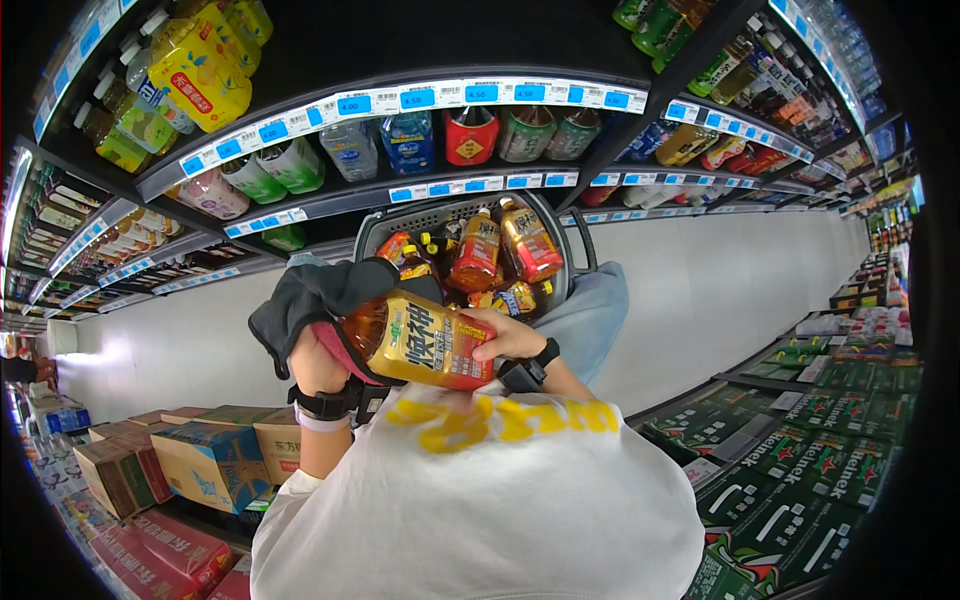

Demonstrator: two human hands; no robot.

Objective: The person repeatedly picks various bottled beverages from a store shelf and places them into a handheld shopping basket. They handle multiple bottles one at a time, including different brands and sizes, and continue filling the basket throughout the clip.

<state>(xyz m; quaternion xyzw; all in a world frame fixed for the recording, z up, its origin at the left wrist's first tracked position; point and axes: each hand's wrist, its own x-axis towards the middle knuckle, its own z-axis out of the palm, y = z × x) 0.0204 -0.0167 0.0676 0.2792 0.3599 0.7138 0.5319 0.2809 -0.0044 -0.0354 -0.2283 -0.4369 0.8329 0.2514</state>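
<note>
A large drink bottle point(415, 340) with a gold and red label and amber contents lies tilted in front of my chest. My right hand point(505, 345) is closed around its base end, thumb across the label. At the neck end is a dark grey cloth point(315, 300) with a maroon side, which hides the cap. My left hand point(318, 362) is wrapped in and holding this cloth against the bottle; its fingers are covered. Just beyond the bottle stands a grey shopping basket point(590, 245), holding similar amber bottles point(530, 240) and several smaller yellow-capped bottles point(415, 262).
Store shelves point(440, 97) with drink bottles and blue price tags rise ahead. A yellow multipack point(200, 75) sits on the upper left shelf. Cardboard cartons point(215, 460) are stacked behind left, green beer cartons point(790, 500) at the right. A pale floor aisle point(700, 290) runs between.
</note>
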